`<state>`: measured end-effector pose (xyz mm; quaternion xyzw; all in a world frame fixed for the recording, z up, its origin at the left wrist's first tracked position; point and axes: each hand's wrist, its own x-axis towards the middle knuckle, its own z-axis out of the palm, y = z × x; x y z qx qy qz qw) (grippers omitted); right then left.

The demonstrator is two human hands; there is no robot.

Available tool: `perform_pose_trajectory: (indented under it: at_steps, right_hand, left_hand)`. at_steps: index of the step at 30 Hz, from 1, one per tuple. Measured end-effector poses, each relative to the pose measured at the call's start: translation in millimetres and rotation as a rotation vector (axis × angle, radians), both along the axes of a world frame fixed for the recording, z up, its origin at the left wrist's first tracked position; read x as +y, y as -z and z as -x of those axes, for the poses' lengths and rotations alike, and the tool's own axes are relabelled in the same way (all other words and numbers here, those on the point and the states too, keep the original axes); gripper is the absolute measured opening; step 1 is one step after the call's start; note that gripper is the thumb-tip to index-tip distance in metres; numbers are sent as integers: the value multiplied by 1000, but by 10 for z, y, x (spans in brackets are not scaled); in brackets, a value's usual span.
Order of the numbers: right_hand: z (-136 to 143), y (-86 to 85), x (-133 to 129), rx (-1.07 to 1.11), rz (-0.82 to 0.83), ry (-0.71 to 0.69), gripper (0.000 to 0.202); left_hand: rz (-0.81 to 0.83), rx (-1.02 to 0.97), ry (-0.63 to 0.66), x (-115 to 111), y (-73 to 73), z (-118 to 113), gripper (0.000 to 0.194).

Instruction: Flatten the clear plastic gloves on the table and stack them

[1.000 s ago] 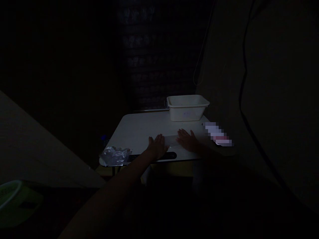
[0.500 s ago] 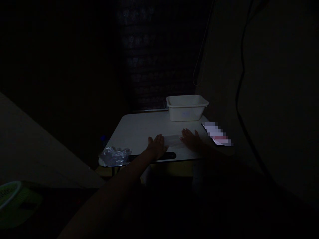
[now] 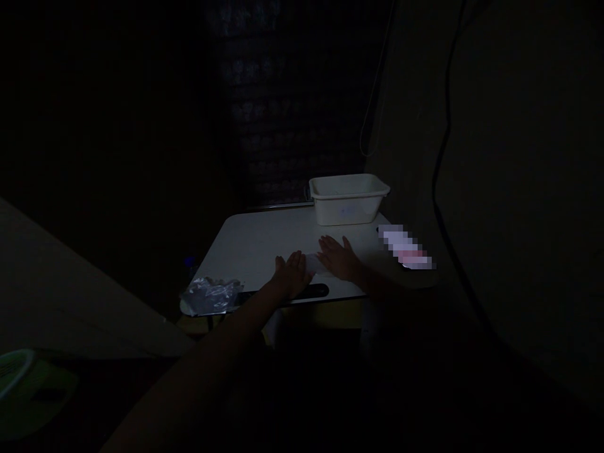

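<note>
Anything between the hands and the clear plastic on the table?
Nothing visible: left hand at the left end of the plastic, right hand at the right end. What's under the hands is hidden. The bin stands farther back.

No lettering can be read. On the white rectangular plastic tub, at one o'clock on the pale round-cornered table, a faint bluish mark is illegible; the flat whitish-and-pink object at three o'clock is pixelated.

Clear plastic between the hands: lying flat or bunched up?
Flat where visible: the clear plastic lies low on the tabletop between left hand and right hand; covered parts, cannot tell.
</note>
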<state>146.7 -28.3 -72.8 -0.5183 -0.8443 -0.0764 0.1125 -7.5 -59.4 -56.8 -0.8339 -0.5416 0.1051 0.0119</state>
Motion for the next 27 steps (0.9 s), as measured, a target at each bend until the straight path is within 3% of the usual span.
perform_pose_trajectory:
  at_steps: [4,15,27]
  right_hand:
    - [120,42,-52,-35,78,-84,51]
    - [123,86,-54,-40,127,-70,53]
    - [-174,85,-28,-95,40,53,49]
  left_hand:
    - [-3,5,11,12,10,12,55]
    - [9,0,-2,2,6,4,55]
    - [46,-44,-11,-15,-41,0,58]
